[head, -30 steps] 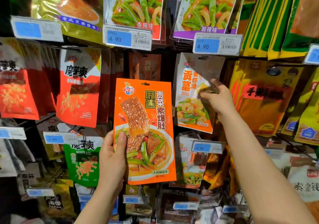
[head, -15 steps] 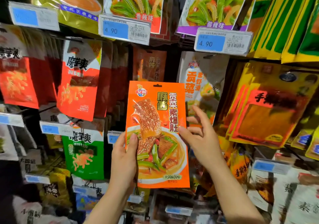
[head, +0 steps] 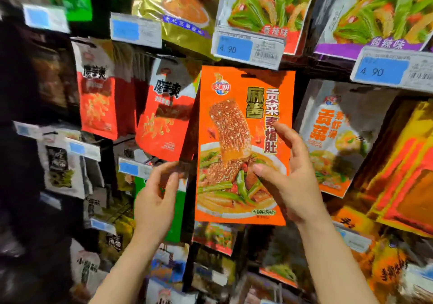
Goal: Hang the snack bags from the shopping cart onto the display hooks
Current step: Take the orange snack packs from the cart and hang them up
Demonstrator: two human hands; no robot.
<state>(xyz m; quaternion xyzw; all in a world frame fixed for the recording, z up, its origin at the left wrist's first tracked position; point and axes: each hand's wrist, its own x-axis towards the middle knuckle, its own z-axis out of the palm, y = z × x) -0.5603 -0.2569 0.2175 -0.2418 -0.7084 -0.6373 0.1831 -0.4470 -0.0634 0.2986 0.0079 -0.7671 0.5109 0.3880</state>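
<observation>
My right hand (head: pixel 290 177) grips the orange snack bag (head: pixel 236 120) by its right edge, thumb on the front. The bag is upright in front of the display, its top hang hole just under a price tag (head: pixel 248 48). No hook shows through the hole. My left hand (head: pixel 157 198) is off the bag, to its lower left, with fingers loosely curled. Its fingertips lie by the lower corner of a dark brown bag (head: pixel 187 139) hanging behind. Whether they touch that corner I cannot tell. The shopping cart is out of view.
Rows of hung snack bags fill the rack: red ones (head: pixel 164 116) at left, a white and orange one (head: pixel 332 139) at right, yellow ones (head: pixel 407 163) far right, green vegetable packs (head: pixel 262 1) above. Price tags (head: pixel 384 69) jut out from the hook ends.
My left hand has let go of the orange bag and moved left. My right hand has taken hold of the bag's right edge and raised it toward the upper price tag.
</observation>
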